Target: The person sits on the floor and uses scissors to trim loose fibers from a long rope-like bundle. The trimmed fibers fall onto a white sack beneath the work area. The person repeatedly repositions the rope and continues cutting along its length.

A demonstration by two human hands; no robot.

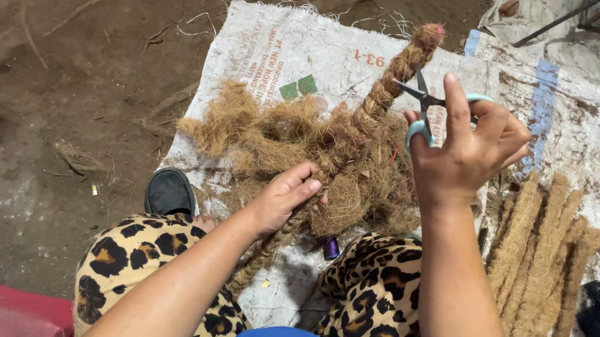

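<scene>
The left hand (287, 196) was closed around the lower part of a twisted coir rope (370, 112), holding it slanted upward so its frayed top end stood clear beyond the loose fibre pile (281, 138). That grip seemed meant to steady the rope for trimming. The right hand (467, 149) gripped light-blue-handled scissors (426, 104), fingers through the loops, with the blades parted and their tips just beside the rope's upper stretch, right of the pile.

The pile lay on a white woven sack (279, 40) spread over bare earth, probably to keep the fibre off the dirt. Right of the pile, a row of finished coir lengths (538, 257) lay side by side on a blue-striped sack (558, 111).

The rope's lower end ran down between the knees in leopard-print trousers (376, 296) and was partly hidden by the left wrist. A small purple object (332, 249) below the pile was too small to identify; dark shapes at the right edge were cut off.
</scene>
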